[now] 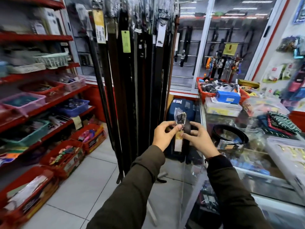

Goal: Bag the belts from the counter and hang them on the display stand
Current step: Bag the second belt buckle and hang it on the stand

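Both hands hold one dark belt [188, 128] at chest height in front of the display stand [132, 71]. My left hand [165, 135] pinches its metal buckle [181, 119], which sticks up with a bit of clear plastic around it. My right hand [200, 138] grips the dark strap just right of the buckle. A yellow and white tag [178, 141] dangles below my fingers. The stand carries several long dark belts in clear sleeves with paper tags. A second black belt [229, 134] lies coiled on the glass counter [247, 156] to the right.
Red shelves [41, 100] with plastic baskets line the left wall, and red crates sit on the tiled floor [85, 187]. The counter holds a red tray [204, 95] of small goods, a blue box [227, 96], folded cloth [280, 124] and a clear box [288, 159].
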The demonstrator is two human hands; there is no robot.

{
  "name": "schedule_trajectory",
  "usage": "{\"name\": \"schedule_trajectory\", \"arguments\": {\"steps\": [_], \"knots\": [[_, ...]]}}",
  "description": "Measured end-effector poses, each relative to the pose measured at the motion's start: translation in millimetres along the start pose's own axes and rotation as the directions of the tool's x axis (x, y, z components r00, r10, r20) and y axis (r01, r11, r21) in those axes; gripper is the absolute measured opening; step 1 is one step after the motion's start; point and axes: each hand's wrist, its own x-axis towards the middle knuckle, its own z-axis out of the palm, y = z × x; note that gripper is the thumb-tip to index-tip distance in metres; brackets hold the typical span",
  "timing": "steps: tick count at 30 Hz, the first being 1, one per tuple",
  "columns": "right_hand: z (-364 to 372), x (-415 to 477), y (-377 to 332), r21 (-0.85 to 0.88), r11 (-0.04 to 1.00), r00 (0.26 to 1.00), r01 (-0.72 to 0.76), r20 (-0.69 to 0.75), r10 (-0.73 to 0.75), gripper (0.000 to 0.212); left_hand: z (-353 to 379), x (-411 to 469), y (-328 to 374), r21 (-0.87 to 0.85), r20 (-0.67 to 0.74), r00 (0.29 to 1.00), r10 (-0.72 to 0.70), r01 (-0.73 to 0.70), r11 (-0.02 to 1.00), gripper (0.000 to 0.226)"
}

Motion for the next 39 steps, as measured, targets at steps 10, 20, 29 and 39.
{"name": "schedule_trajectory", "arguments": {"steps": [10,20,29,39], "knots": [[37.8,11.4,-50.1,-0.039,0.927,0.928,0.372,-0.01,-0.373,0.014,-52.5,20.7,44.1,-0.185,-0.111,0.994,0.017,-0.038,0.982,0.034],[73.9,55.9,-159.1,0.274,0.85,0.885,0.449,-0.011,-0.465,0.016,-132.5,44.2,94.0,-0.329,-0.164,0.982,0.091,-0.141,0.934,0.018],[130.4,78.4,-272.8,0.538,0.707,0.842,0.459,-0.009,-0.54,0.019,-213.7,74.8,177.9,-0.254,-0.309,0.914,0.264,-0.347,0.903,0.007],[171.3,90.8,-350.9,0.581,0.679,0.834,0.448,0.003,-0.552,0.027,-270.4,110.4,219.2,-0.212,-0.423,0.86,0.285,-0.399,0.892,0.015]]}}
